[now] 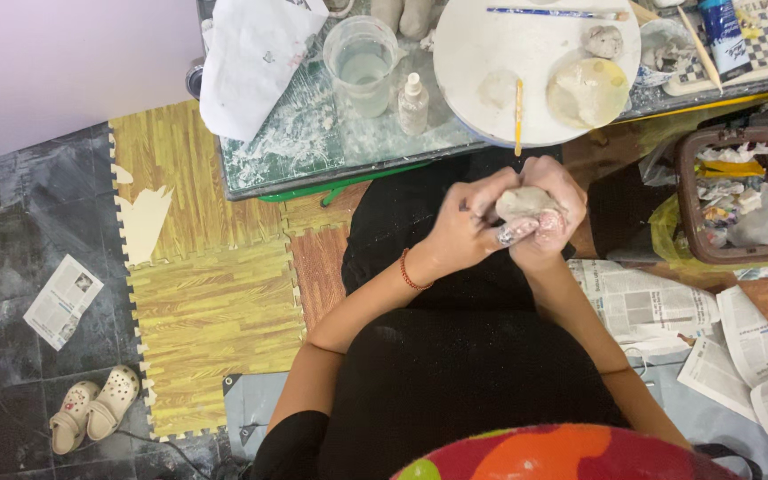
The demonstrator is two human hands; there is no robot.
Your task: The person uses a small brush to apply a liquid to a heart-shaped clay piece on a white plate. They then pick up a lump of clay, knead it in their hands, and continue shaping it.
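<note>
Both hands meet above the person's lap, just below the near edge of the table; the left hand and the right hand are pressed around a grey lump of clay, which sits between the palms with its top showing; the fingers of both hands are curled and clamped on the lump, their tips smeared pale with clay; a red bracelet circles the left wrist; directly beyond the hands, on the table, lies a round white board, its near rim overhanging the table edge; on the board rest a flattened pale yellowish piece of clay, a small grey clay piece, a thin yellow-handled tool pointing towards the hands, and a blue-handled brush near the far rim; left of the board stand a small clear squeeze bottle and a clear plastic jug of water, with a crumpled white sheet further left; on the floor to the right sits a brown basket filled with scraps, and newspapers spread beside the right arm; on the left, yellow wood-pattern foam mats, a folded newspaper and a pair of pale clogs.
</note>
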